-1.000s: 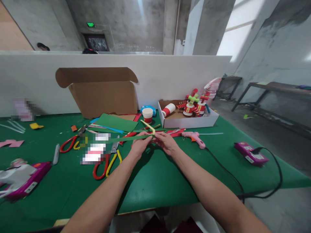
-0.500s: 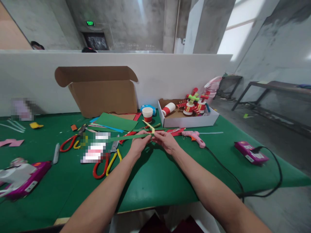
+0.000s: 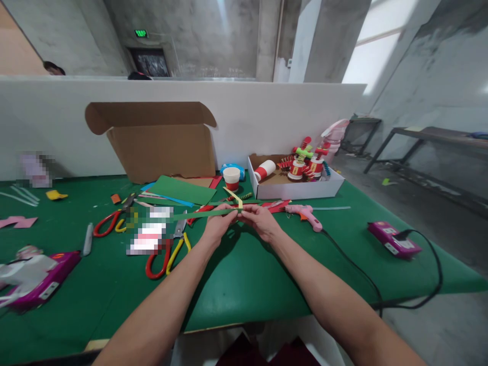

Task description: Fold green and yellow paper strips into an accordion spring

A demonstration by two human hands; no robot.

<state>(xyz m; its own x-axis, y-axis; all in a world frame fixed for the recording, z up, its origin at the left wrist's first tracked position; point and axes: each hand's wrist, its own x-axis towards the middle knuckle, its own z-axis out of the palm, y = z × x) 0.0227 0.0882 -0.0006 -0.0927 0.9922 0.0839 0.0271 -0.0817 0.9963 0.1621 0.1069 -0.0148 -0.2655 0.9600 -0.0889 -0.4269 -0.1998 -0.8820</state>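
My left hand [image 3: 220, 223] pinches a green paper strip [image 3: 194, 215], whose long end runs out to the left over the scissors. Close against it, my right hand [image 3: 258, 219] has its fingers closed at the spot where the green strip meets a yellow paper strip [image 3: 239, 199]. The yellow strip rises from between the fingertips and bends away to the upper left. Fingers hide the join of the two strips. Just beyond the hands stands a red and white paper cup [image 3: 231, 180].
Scissors with red and yellow handles [image 3: 168, 256] lie left of my hands. A pink glue gun [image 3: 308, 216] rests to the right, its cord trailing to a purple box [image 3: 394, 240]. Behind are green paper [image 3: 186, 190] and a white box [image 3: 297, 191] of cup figures.
Hardly anything differs. Both hands hold the strips in almost the same place, and the view has shifted very slightly.
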